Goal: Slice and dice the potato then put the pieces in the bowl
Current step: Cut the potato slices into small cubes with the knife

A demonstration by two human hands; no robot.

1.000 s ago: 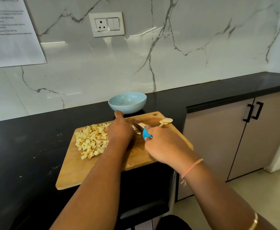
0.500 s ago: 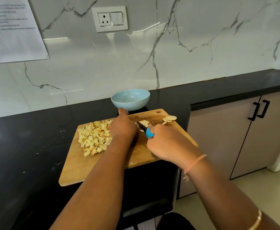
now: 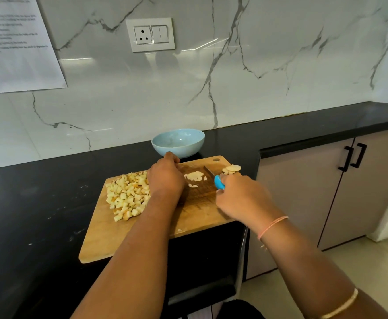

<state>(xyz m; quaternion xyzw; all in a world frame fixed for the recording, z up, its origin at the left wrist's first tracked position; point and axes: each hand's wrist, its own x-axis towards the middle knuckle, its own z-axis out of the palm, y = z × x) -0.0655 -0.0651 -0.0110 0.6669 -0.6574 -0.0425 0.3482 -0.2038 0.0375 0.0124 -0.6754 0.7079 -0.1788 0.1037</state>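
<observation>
The knife [image 3: 212,174] has drawn right off the cut pieces [image 3: 195,176], gripped in the right hand [image 3: 241,196]; the curled, empty-looking left hand [image 3: 165,178] risks a nick.

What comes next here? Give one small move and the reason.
Probably bring the knife in the right hand back down across the small pale potato pieces beside the left hand. They look coarser than the diced heap on the cutting board, a few round slices wait, and the bowl looks empty.
</observation>
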